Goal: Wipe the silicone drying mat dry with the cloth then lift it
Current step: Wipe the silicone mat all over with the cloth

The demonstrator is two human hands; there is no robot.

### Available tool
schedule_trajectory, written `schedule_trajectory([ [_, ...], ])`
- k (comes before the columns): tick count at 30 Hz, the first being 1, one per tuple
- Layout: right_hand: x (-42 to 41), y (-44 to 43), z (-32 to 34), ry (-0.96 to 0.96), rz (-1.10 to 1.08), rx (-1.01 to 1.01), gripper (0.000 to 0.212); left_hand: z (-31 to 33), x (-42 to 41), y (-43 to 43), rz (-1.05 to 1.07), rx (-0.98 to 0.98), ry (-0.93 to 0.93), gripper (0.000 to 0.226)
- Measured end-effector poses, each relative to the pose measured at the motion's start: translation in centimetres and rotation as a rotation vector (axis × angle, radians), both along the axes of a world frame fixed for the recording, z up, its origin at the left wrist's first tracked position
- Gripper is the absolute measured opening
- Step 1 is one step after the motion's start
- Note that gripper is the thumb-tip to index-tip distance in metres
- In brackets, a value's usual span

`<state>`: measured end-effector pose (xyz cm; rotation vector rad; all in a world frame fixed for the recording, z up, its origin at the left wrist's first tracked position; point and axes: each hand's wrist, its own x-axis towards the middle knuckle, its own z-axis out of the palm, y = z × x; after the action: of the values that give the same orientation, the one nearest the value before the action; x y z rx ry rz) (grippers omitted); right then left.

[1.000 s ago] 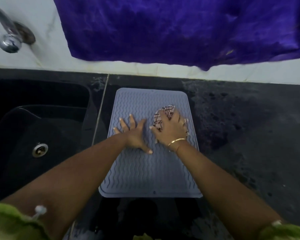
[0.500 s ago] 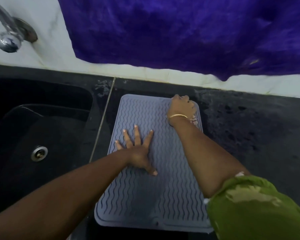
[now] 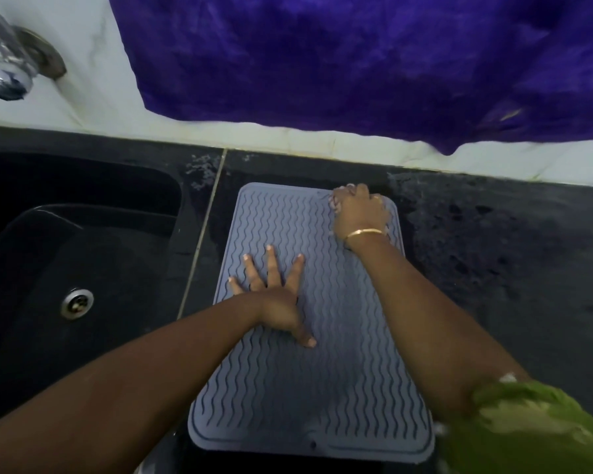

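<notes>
Mat (image 3: 322, 381) flat on the black counter (image 3: 493, 268), left hand (image 3: 274, 299) spread wide on it, right hand (image 3: 358, 213) bunched tight over the cloth (image 3: 336, 200) at the far corner

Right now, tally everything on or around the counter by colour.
Grey: 1, silicone drying mat
Purple: 1, hanging cloth
Black: 1, sink
Silver: 2, tap, sink drain
Gold: 1, bangle
Total: 6
</notes>
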<state>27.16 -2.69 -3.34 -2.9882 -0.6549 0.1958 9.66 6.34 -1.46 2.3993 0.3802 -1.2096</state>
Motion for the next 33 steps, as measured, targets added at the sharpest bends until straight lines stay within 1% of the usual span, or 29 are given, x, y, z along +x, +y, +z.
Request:
schedule_trajectory([
  [1,-1.3,-0.9,-0.1,0.011,0.079,-0.007,0.074,0.0,0.0,0.0,0.002,0.001,0.003,0.144],
  [3,-4.8,-3.4,-0.5,-0.012,0.157,0.039,0.068,0.0,0.0,0.0,-0.002,0.002,0.010,0.144],
  [5,-8.7,-5.8,-1.1,-0.039,0.177,0.133,0.062,-0.1,0.1,0.0,-0.006,0.001,0.014,0.144],
  [8,-12.2,-7.3,-1.9,-0.086,0.168,0.184,0.062,0.0,0.2,0.0,-0.011,0.001,0.012,0.143],
  [10,-11.2,-6.8,-2.0,-0.093,0.122,0.212,0.055,0.0,0.2,0.0,-0.017,0.002,0.017,0.143],
  [12,-8.2,-5.3,-1.9,-0.126,0.087,0.229,0.049,0.1,0.1,0.1,-0.021,-0.001,0.017,0.143],
  [14,-4.4,-3.4,-2.0,-0.152,0.054,0.195,0.051,0.1,0.1,0.1,-0.017,-0.013,0.011,0.143],
  [16,-1.3,-1.2,-1.8,-0.134,0.023,0.142,0.055,0.0,0.0,0.2,-0.017,-0.013,0.001,0.143],
  [19,0.8,0.8,-1.2,-0.096,-0.040,0.113,0.055,-0.1,0.0,0.1,-0.007,-0.004,-0.012,0.143],
  [21,-0.1,0.3,-0.6,-0.045,0.001,0.083,0.061,-0.1,-0.1,0.1,0.003,-0.014,-0.018,0.142],
  [23,-3.1,-1.7,-0.6,-0.033,0.087,0.070,0.062,-0.2,-0.1,0.1,0.000,-0.021,-0.021,0.142],
  [25,-7.4,-4.6,-1.1,-0.060,0.142,0.153,0.055,-0.3,-0.1,0.2,-0.009,-0.026,-0.021,0.143],
  [28,-12.7,-7.8,-1.7,-0.044,0.168,0.278,0.054,-0.2,-0.1,0.2,-0.008,-0.024,-0.017,0.144],
  [30,-13.0,-8.2,-2.3,-0.041,0.155,0.299,0.051,-0.2,0.0,0.2,-0.011,-0.014,-0.013,0.145],
  [33,-9.1,-6.5,-2.5,-0.052,0.146,0.278,0.050,-0.3,-0.1,0.2,-0.016,-0.018,-0.022,0.144],
])
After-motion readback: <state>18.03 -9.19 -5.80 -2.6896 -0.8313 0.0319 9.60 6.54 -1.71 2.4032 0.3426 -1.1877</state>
